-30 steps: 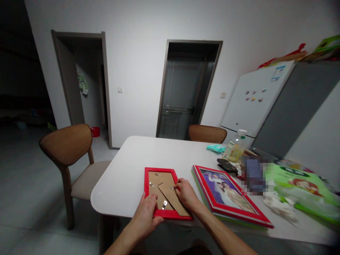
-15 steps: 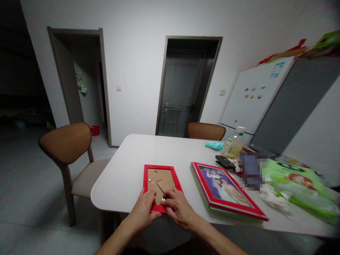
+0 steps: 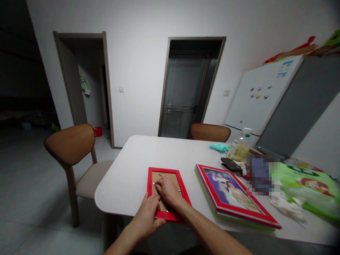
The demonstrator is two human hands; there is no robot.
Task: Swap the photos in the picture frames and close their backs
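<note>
Low in the centre of the frame a red picture frame (image 3: pixel 178 177) lies face down on the white table (image 3: pixel 127 177), near the table's front edge, with its brown backing board turned up. The left hand (image 3: pixel 148 214) sits at the frame's lower left corner, its fingers curled loosely over the red border and the thumb lying along the near edge, so that it grips the corner rather than resting flat. The right hand (image 3: pixel 166 189) lies just above it on the backing board, palm down, with the fingers stretched forward and close together; the fingertips press on the board near a small metal clip (image 3: pixel 153 183) by the left inner edge, though whether they pinch the clip cannot be told. The two hands nearly touch. To the right of the frame, in the lower right of the picture, a stack of red frames (image 3: pixel 233 198) lies face up with a photo showing on top. Beyond it, towards the right edge, stand a plastic bottle (image 3: pixel 239 148) and a green package (image 3: pixel 305 179). A wooden chair (image 3: pixel 70 143) stands at the left side of the table, and a white fridge (image 3: pixel 260 97) fills the upper right.
</note>
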